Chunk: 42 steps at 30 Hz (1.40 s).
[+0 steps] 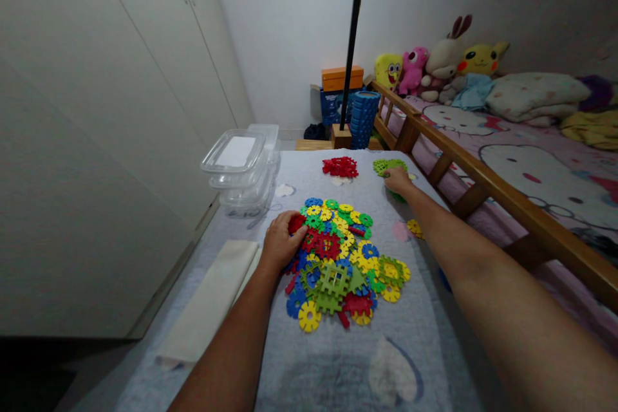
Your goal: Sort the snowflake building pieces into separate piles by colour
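On the cloth lies a mixed pile of plastic interlocking pieces (pixel 338 277): notched discs in yellow, blue and green, plus red and light-green square ones. My left hand (pixel 282 241) is at the pile's left edge, its thumb and fingers closed around a red interlocking piece (pixel 296 223). Farther off on the right, my right hand (pixel 396 179) reaches to a small heap of light-green pieces (pixel 386 165). Its fingers are pinched together at that heap; the fingertips partly hide what is between them. A heap of red pieces (pixel 340 167) sits left of it.
Stacked clear plastic boxes (pixel 239 167) stand at the back left. A folded cream cloth (pixel 212 302) lies beside my left forearm. Yellow discs (pixel 414 228) lie under my right forearm. A wooden bed rail (pixel 463 174) borders the right side, and a black pole (pixel 352 45) rises behind.
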Tool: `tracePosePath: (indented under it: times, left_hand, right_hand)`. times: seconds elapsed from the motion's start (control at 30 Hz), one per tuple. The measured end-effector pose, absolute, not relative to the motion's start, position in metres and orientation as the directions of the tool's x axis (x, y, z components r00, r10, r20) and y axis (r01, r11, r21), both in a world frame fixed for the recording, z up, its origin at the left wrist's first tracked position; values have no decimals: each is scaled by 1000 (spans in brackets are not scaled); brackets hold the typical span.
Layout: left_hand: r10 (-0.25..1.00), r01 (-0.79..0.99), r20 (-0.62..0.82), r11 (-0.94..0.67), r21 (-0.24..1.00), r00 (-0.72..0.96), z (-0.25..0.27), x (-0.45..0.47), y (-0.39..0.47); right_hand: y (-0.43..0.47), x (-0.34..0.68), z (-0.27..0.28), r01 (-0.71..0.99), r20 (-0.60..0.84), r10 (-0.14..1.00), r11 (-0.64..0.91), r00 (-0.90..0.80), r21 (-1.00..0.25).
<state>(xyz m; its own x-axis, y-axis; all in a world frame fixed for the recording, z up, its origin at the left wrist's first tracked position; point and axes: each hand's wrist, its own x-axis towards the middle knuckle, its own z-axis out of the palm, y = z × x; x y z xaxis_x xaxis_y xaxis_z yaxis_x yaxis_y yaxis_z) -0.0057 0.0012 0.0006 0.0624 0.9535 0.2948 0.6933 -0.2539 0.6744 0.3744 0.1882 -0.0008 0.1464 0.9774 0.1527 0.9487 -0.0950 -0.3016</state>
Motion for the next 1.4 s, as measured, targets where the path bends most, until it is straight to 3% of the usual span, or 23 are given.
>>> tracePosePath:
  times: [0.13,0.43,0.63,0.77,0.97,1.17,1.4]
  left_hand:
    - [955,691,290,-252,677,64,1,-6,1]
    - [955,692,290,-248,678,58,-1,-6,2]
    - [956,696,286,-248,674,64,-1,-6,1]
    - [955,696,292,-248,674,58,-2,-7,2]
    - [956,694,286,-250,675,66,-1,-7,3]
    - [955,691,287,-254,677,70,0,-6,3]
    - [955,689,287,-254,679,69,-2,-7,4]
  right_hand:
    - [191,373,0,938,113,968,-182,223,-296]
    - [194,367,9,933,91,966,-206,241,-294]
    - [176,365,19,921,167,957,-166,237,-353]
    - [149,361,28,891,216,960,-62,177,-450]
    - [84,338,27,781,66,995,98,-73,-616]
    - [33,310,18,816,110,953,299,-283,-495]
    - [25,300,11,852,185,947,318,-264,-416]
